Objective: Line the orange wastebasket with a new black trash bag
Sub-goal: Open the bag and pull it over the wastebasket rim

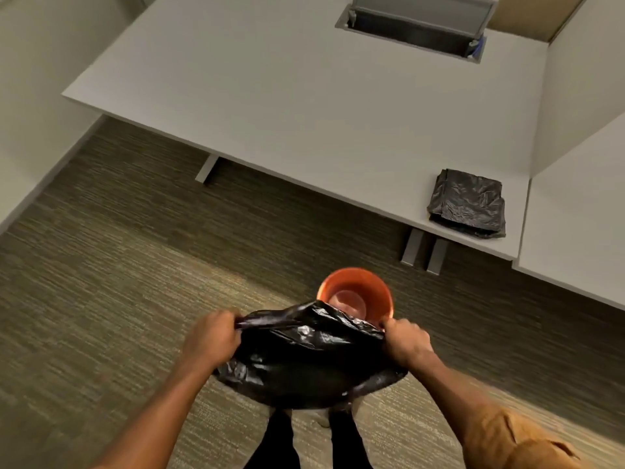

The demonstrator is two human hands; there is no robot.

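An orange wastebasket [355, 287] stands upright on the carpet in front of me, its inside bare. I hold a black trash bag [304, 360] stretched between both hands just above and in front of the basket, and the bag's far edge covers part of the basket's near rim. My left hand [211, 336] grips the bag's left edge in a fist. My right hand [406, 340] grips its right edge, close to the basket's rim. The bag's lower part hangs down over my legs.
A white desk [304, 106] spans the far side, with a folded stack of black bags [468, 204] near its right corner and an open cable hatch [416, 27] at the back. Grey desk legs [424, 252] stand just beyond the basket. A white wall runs along the left.
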